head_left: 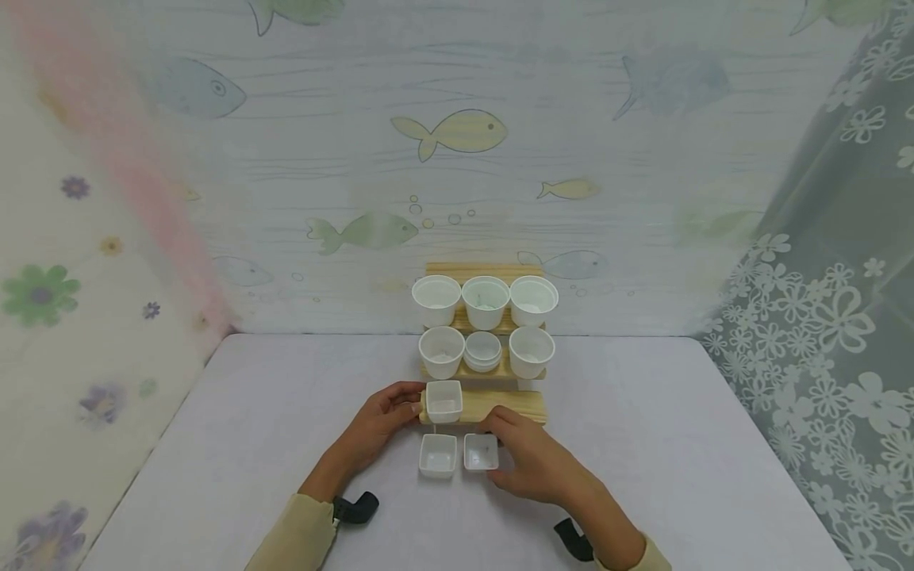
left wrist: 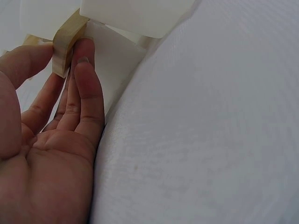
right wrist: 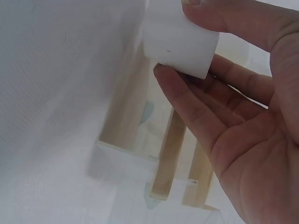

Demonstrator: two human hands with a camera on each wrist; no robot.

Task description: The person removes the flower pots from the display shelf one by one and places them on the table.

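My right hand (head_left: 531,458) grips a small square white cup (head_left: 481,454) by its side, low in front of a stepped wooden rack; in the right wrist view the cup (right wrist: 180,42) sits between thumb and fingers. My left hand (head_left: 378,424) pinches the left end of the rack's lowest wooden slat (head_left: 503,405), and the slat's end (left wrist: 70,37) shows between thumb and fingers in the left wrist view. Beside that hand, another square cup (head_left: 444,402) stands on the slat's left end. A third square cup (head_left: 437,456) is in front of the rack, left of the held one.
Round white cups fill the rack's upper steps, among them a cup (head_left: 436,293) at the back left and a smaller, shorter one (head_left: 482,350) in the middle. A white cloth (head_left: 286,396) covers the table. Behind stands a fish-patterned backdrop (head_left: 457,182).
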